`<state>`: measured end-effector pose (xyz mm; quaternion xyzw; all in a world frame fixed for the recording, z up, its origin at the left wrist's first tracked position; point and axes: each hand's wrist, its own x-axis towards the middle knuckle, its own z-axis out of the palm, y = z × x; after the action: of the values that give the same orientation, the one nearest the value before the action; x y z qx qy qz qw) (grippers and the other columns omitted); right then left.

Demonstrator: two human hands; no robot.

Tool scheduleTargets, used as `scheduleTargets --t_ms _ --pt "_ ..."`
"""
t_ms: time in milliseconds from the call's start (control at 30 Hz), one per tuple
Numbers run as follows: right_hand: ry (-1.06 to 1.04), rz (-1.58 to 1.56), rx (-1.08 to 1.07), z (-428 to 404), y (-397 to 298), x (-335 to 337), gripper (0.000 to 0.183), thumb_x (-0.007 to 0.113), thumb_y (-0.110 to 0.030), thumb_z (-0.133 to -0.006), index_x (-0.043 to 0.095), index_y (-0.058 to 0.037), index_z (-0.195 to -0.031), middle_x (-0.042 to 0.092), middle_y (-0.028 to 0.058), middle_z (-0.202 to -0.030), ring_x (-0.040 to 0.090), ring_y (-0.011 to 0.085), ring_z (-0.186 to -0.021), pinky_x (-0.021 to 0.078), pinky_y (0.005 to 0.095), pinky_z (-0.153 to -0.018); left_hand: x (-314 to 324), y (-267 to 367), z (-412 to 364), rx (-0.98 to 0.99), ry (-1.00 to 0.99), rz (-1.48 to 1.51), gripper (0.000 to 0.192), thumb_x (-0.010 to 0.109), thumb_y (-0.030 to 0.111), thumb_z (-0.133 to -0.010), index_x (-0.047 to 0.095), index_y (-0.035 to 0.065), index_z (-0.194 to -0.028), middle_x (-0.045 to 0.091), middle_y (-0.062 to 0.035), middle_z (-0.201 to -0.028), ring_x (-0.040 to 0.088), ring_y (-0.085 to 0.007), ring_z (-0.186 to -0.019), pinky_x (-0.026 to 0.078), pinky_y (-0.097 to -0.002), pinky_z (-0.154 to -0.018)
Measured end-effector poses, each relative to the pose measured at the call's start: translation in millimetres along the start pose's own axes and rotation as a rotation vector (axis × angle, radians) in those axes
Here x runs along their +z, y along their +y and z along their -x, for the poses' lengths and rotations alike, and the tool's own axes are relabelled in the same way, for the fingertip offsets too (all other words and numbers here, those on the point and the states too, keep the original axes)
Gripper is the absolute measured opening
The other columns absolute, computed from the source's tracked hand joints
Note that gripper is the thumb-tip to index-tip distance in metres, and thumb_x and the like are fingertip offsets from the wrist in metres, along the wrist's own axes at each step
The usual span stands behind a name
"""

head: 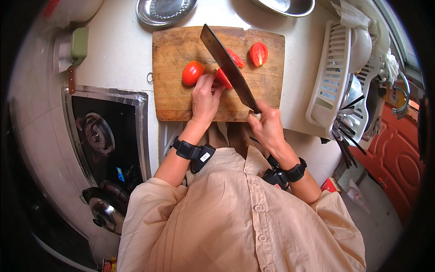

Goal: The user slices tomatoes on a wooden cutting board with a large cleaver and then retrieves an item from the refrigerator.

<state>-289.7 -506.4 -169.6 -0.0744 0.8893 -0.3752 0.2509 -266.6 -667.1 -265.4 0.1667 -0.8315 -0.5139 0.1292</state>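
My right hand (266,124) grips the handle of a cleaver (228,66), its broad dark blade slanting up and left over the wooden cutting board (173,105). Against the left side of the blade, the fingers of my left hand (206,97) hold a piece of tomato (222,79), partly hidden by the blade. A rounded red tomato (193,72) lies just above and left of my left hand. Beyond the blade is another cut piece (237,58), partly covered by it. A tomato half (259,54) lies cut face up at the board's upper right.
Behind the board stand a metal dish (142,18) and a metal bowl (304,13). A gas stove (112,108) with a lidded pot (108,212) is at left. A white dish rack (321,81) with bowls and utensils stands at right.
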Motion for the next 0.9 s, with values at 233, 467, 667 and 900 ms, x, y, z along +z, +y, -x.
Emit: scheduleTargets --t_ms 233,467,667,900 --pt "0.004 0.060 -0.022 -13 4 13 0.031 0.057 -0.008 -0.070 0.060 0.0010 -0.099 0.052 0.0229 -0.057 0.057 0.0364 -0.055 0.0452 0.0409 -0.055 2 -4 -6 0.005 0.003 0.032 0.033 0.064 -0.007 -0.070 0.056 -0.0042 -0.101 0.055 -0.0149 -0.091 0.062 -0.0278 -0.074 0.053 -0.0317 -0.062" --pt "0.025 0.122 -0.069 -44 -14 29 0.026 0.058 -0.011 -0.072 0.058 -0.0030 -0.096 0.058 0.0249 -0.071 0.058 0.0414 -0.069 0.0456 0.0474 -0.063 1 -4 -13 -0.031 -0.008 0.033 0.030 0.063 -0.009 -0.069 0.057 -0.0034 -0.098 0.056 -0.0158 -0.086 0.062 -0.0286 -0.072 0.052 -0.0329 -0.062" --pt "0.067 0.132 -0.114 -60 -26 38 0.023 0.059 -0.010 -0.071 0.058 -0.0026 -0.092 0.057 0.0258 -0.070 0.057 0.0422 -0.069 0.0451 0.0488 -0.061 2 -8 -10 -0.043 0.012 -0.012 0.026 0.066 -0.006 -0.069 0.058 -0.0043 -0.094 0.058 -0.0148 -0.084 0.062 -0.0255 -0.072 0.052 -0.0309 -0.061" --pt "0.113 -0.216 -0.137 -46 -8 21 0.032 0.055 -0.007 -0.070 0.060 -0.0046 -0.101 0.051 0.0238 -0.063 0.055 0.0305 -0.050 0.0438 0.0363 -0.051 7 8 -5 -0.094 0.007 0.028 0.035 0.066 -0.004 -0.070 0.055 -0.0039 -0.103 0.056 -0.0134 -0.086 0.060 -0.0219 -0.069 0.051 -0.0300 -0.060"
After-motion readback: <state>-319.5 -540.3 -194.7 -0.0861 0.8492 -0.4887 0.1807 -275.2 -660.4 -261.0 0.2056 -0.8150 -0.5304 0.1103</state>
